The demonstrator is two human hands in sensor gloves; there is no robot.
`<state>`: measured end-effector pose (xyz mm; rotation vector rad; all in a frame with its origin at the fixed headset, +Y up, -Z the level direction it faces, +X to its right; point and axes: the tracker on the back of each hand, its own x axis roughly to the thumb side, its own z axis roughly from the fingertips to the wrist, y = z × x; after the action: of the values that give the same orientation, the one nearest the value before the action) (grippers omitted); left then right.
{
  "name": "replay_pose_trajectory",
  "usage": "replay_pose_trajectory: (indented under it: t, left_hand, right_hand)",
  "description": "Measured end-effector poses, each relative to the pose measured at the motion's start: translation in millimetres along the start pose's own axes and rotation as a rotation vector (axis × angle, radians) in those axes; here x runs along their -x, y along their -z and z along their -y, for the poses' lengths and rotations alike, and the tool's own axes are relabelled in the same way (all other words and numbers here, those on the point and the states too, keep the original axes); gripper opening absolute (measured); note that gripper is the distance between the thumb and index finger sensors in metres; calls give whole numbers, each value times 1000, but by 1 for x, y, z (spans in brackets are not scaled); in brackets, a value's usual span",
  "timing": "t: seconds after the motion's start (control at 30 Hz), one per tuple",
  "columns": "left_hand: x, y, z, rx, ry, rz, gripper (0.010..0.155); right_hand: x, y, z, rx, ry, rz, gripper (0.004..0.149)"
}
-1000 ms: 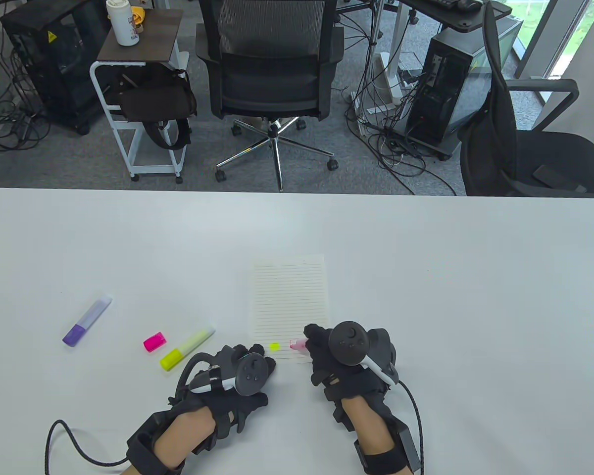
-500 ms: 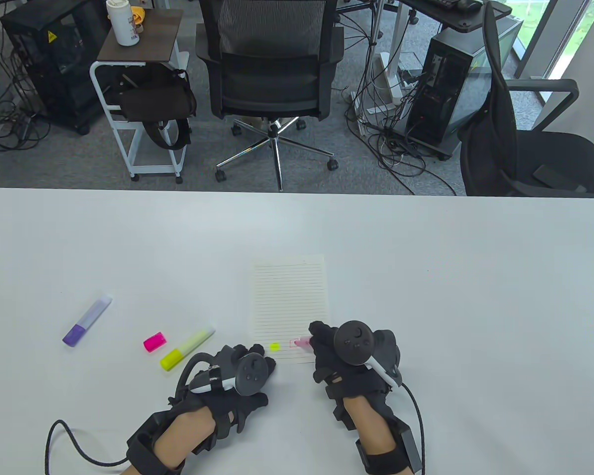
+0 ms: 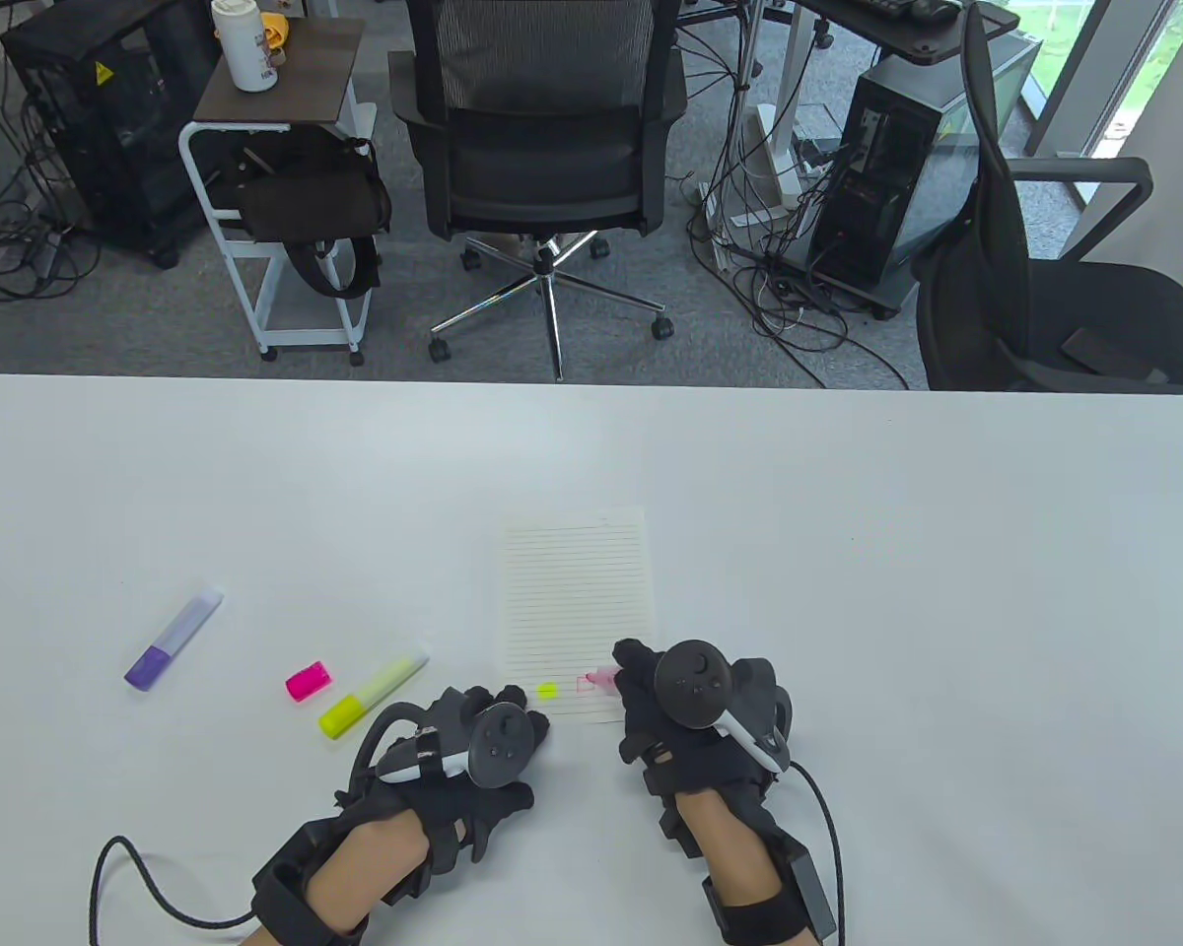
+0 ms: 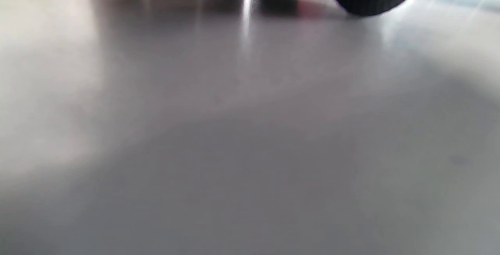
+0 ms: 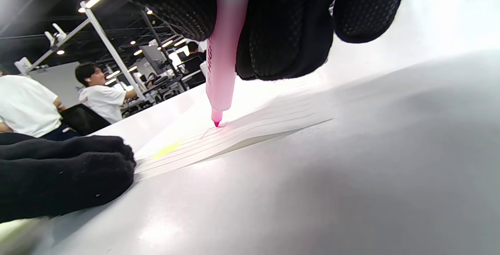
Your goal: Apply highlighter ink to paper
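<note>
A lined sheet of paper (image 3: 577, 601) lies on the white table (image 3: 848, 552). My right hand (image 3: 695, 714) grips an uncapped pink highlighter (image 3: 601, 678); in the right wrist view the pink highlighter (image 5: 222, 63) stands upright with its tip touching the paper (image 5: 250, 128). A small pink outline and a yellow-green dot (image 3: 548, 691) mark the paper's near edge. My left hand (image 3: 473, 744) rests on the table at the paper's near left corner, holding nothing; its fingers (image 5: 66, 169) show in the right wrist view.
A pink cap (image 3: 309, 681), a capped yellow highlighter (image 3: 372, 694) and a capped purple highlighter (image 3: 173, 639) lie left of the paper. Office chairs (image 3: 542, 148) and computer towers stand beyond the table's far edge.
My right hand shifted slightly right and back with the pink highlighter, and a small pink outline has appeared on the paper. My left hand has not moved.
</note>
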<state>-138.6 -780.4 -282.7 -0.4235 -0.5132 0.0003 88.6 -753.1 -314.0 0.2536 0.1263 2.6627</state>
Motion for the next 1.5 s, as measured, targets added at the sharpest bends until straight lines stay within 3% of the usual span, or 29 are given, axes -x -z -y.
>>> replay_pose_trajectory:
  t: [0.57,0.87,1.0,1.2,1.33,1.5]
  left_hand:
    - [1,0,0,5,-7,1,74]
    - [1,1,0,12,-13,0,75]
    - [1,1,0,13,-12,0,75]
    - [1,1,0,13,-12,1,75]
    - [1,1,0,13,-10,1,75]
    - [1,1,0,14,-12,2,75]
  right_hand:
    - [0,-1,2,14,-9,-37,39]
    - [-2,-1,4,-38,34,-18,39]
    - [-2,0,2,7,23,-13,39]
    - [-2,-1,4,-38,36,-15,38]
    - [-3,0,2,7,17,-9,39]
    - [-3,0,4,-39,38,-14,38]
